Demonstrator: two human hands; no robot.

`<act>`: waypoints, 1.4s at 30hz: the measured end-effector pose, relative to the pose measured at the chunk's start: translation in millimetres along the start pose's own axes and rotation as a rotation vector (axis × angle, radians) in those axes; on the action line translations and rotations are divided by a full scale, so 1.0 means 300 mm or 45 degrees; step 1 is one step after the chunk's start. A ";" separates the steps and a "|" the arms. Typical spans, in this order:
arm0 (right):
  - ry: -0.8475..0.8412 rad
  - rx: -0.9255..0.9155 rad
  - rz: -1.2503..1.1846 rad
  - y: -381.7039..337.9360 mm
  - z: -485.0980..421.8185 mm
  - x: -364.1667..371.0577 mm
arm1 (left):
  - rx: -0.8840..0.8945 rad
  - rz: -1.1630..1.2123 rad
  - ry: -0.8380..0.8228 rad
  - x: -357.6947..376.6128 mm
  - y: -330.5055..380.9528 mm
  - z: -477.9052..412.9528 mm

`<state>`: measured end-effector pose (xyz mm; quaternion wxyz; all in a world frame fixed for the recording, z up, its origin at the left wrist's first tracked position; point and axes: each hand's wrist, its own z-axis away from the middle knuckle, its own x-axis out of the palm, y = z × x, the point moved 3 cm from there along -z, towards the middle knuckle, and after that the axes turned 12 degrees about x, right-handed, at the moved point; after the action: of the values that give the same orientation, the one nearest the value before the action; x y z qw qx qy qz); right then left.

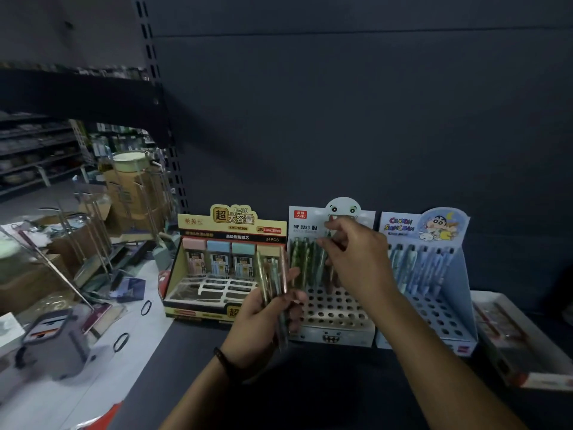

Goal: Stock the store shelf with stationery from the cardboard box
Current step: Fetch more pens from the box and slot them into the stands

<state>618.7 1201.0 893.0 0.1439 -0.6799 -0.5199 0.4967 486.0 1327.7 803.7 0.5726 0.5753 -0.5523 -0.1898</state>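
Observation:
My left hand [266,315] grips a bundle of green and gold mechanical pencils [273,276], upright, in front of the shelf. My right hand [353,256] pinches one pencil [325,243] at its top, over the back rows of the grey LANTU display stand [335,318]. Several pencils stand in that stand's back holes; its front holes are bare. The stand sits on the dark shelf [310,367].
Left of the stand sits a yellow display box of pencil leads [223,262]. To its right is a blue Crayon Shin-chan pencil stand [428,274], then a flat white box [521,342]. Cardboard boxes, wire racks and black rubber bands [121,341] clutter the floor at left.

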 end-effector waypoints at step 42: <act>0.062 0.176 -0.401 0.039 0.066 -0.223 | -0.300 0.052 -0.241 0.099 -0.044 0.058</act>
<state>611.2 1133.0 910.7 0.2788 -0.5905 -0.5809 0.4859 486.1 1290.8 799.8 0.5853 0.4724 -0.5894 -0.2947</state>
